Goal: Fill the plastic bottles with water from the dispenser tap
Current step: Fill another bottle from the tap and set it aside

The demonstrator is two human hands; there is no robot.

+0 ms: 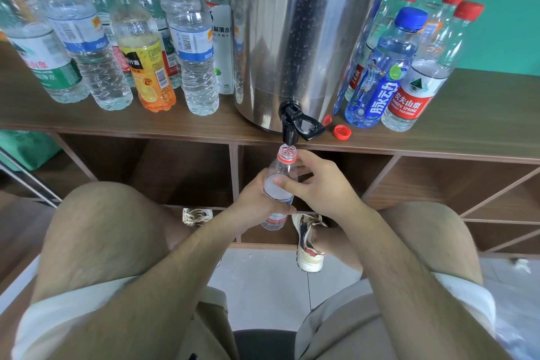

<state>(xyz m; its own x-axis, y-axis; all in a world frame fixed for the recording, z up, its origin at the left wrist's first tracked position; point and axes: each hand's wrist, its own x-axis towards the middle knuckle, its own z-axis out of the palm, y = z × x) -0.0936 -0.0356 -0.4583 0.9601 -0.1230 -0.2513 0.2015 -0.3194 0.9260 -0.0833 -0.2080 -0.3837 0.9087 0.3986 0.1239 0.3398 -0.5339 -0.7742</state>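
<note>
A clear plastic bottle [283, 172] with a red neck ring and no cap is held upright, its mouth right under the black tap [293, 123] of the steel dispenser [304, 38]. Water shows inside it up to about shoulder height. My left hand [254, 199] grips the bottle's body from the left. My right hand [321, 184] holds it from the right, thumb across the front and fingers curled near the neck. The tap's lever [311, 126] points toward the right.
Several capped bottles [193, 47] stand left of the dispenser on the wooden shelf [117, 123], and several more bottles [382, 70] stand to its right. A loose red cap [342, 132] lies near the shelf edge. Open cubbies lie below; my knees flank the bottle.
</note>
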